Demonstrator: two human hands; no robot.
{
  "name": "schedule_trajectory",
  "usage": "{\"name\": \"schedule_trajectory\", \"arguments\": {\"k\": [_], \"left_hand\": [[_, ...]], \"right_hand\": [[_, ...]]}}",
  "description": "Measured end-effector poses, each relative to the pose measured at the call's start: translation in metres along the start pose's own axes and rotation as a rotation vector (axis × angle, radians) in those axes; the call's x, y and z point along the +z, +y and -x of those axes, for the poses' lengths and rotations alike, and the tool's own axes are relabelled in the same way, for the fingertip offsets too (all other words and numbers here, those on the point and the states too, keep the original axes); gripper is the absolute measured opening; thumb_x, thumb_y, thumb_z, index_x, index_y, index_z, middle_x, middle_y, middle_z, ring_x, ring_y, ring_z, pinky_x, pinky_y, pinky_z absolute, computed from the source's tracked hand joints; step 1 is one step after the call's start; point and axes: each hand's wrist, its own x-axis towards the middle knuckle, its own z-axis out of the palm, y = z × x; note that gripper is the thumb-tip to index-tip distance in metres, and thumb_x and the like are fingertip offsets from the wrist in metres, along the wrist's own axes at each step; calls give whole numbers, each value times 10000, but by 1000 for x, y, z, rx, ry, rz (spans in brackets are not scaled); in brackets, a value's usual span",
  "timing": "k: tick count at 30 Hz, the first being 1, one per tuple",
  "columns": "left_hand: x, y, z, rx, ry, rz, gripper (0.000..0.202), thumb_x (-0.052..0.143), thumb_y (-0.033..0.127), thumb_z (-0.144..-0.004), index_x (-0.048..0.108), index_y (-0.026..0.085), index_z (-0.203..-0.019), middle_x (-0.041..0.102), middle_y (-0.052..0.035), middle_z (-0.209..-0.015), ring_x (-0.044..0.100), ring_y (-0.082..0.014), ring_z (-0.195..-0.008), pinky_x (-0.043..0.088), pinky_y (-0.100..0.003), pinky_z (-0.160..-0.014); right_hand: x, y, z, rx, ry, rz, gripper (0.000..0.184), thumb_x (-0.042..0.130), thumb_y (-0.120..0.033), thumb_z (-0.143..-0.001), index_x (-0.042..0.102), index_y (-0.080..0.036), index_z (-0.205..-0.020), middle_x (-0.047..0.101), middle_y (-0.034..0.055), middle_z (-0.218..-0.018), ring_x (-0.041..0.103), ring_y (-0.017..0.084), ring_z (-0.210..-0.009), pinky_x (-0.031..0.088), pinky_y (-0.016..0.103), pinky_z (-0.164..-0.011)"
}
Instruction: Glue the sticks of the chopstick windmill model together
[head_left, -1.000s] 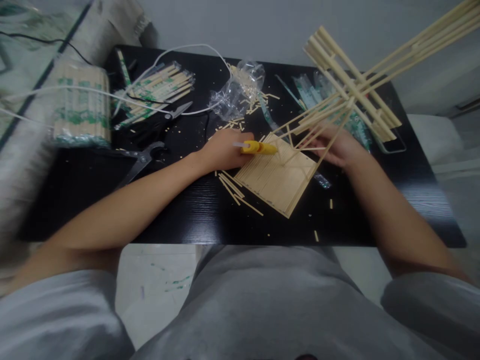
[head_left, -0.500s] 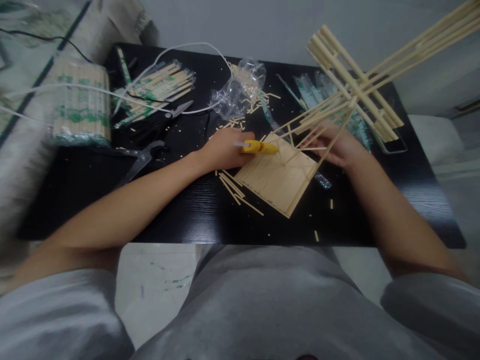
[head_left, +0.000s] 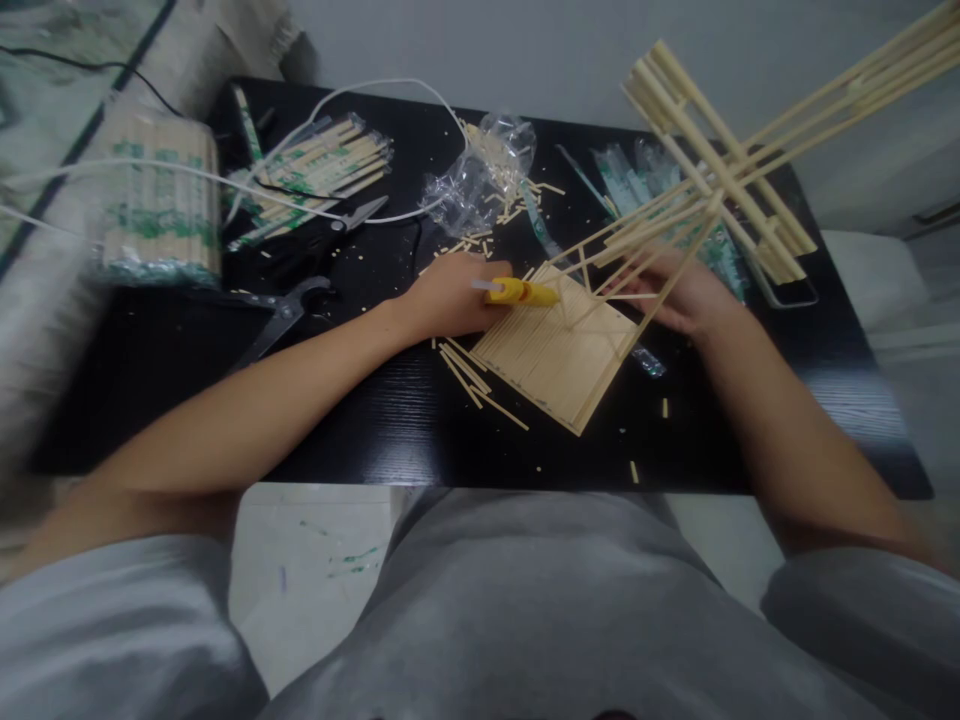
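Pale wooden stick model point(head_left: 724, 178) stands tilted, up and over the right hand point(head_left: 679, 285), with its thin legs reaching down to a flat, square, pale wooden base point(head_left: 585, 365) between both grips. The right grip seems to be closed on some thin legs, maybe so the tall part does not tip; sticks hide the fingertips. The left hand point(head_left: 454, 295) has its grip wrapped around a yellow tool with a clear stick at its back, which looks like a glue gun point(head_left: 525, 292). Its tip points right, close to the legs' feet, likely so glue can reach that spot. Loose thin pale sticks point(head_left: 469, 375) lie just on the near side of the left grip, perhaps so they are easy to grab. Dark metal pliers point(head_left: 281, 318) rest farther left of it on the shiny black tabletop point(head_left: 360, 420), out of the way.
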Motion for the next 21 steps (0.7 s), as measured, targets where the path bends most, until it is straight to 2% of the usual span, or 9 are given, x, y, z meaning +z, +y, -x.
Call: {"name": "schedule_trajectory", "arguments": {"k": [4, 12, 15, 18, 21], "left_hand": [[0, 1, 0, -11, -8, -7, 253, 679, 420, -1024, 822, 265, -1164, 820, -80, -988, 793, -306, -1005, 508, -410, -877], [4, -1, -1, -7, 21, 30, 229, 711, 423, -1021, 829, 270, -1142, 798, -78, -955, 797, -323, -1016, 534, -428, -897], [5, -1, -1, 0, 38, 37, 223, 713, 423, -1019, 829, 268, -1130, 786, -72, -936, 797, -320, -1008, 532, -426, -893], [4, -1, -1, -6, 29, 30, 232, 711, 421, -1018, 827, 260, -1139, 787, -78, -946, 797, -319, -1007, 523, -421, -891], [3, -1, -1, -4, 15, 22, 246, 695, 422, -1025, 827, 264, -1160, 796, -80, -967, 792, -316, -1020, 514, -414, -890]], "right_hand": [[0, 0, 0, -17, 0, 31, 207, 831, -130, -1165, 768, -225, -992, 709, 7, -774, 741, 153, -720, 726, 254, -845], [-2, 2, -2, -30, 11, 44, 192, 815, -128, -1164, 787, -237, -1009, 703, 13, -791, 738, 180, -758, 741, 319, -909], [-3, 3, -3, -20, 5, 42, 220, 759, -116, -1193, 791, -240, -1014, 724, 19, -798, 734, 190, -768, 748, 350, -913], [-4, 2, -3, -15, 1, 32, 244, 735, -95, -1186, 769, -236, -990, 694, 11, -759, 737, 182, -753, 743, 329, -886], [-4, 2, -2, -21, -6, 29, 246, 804, -111, -1153, 737, -239, -955, 666, -2, -741, 741, 173, -741, 735, 304, -868]]}}
